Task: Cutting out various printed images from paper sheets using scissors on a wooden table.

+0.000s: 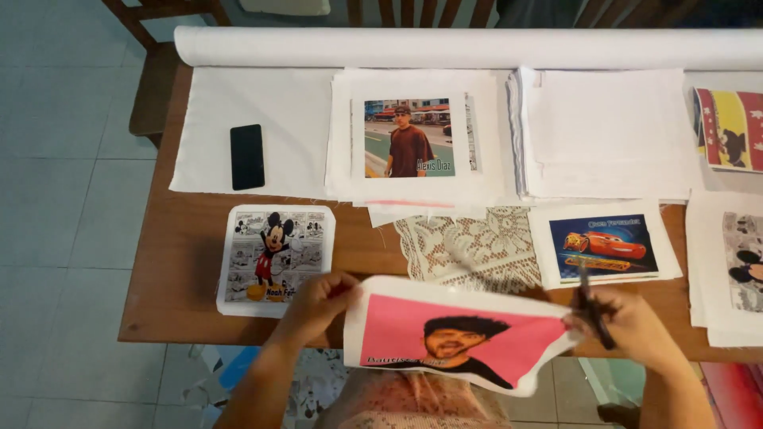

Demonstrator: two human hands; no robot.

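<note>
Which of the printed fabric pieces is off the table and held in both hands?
The pink-background print, held by the left hand and the right hand, which also holds scissors. The other prints lie flat on the table.

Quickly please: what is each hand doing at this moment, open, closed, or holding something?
Left hand: closed, pinching the left edge of the pink print.
Right hand: closed around dark scissors at the print's right edge.

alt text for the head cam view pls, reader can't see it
The left hand holds one edge of a pink printed fabric piece while the right hand holds dark scissors at its other edge. Beyond, a wooden table carries other printed fabric squares, a white lace doily, a black phone and a white fabric roll.
</note>
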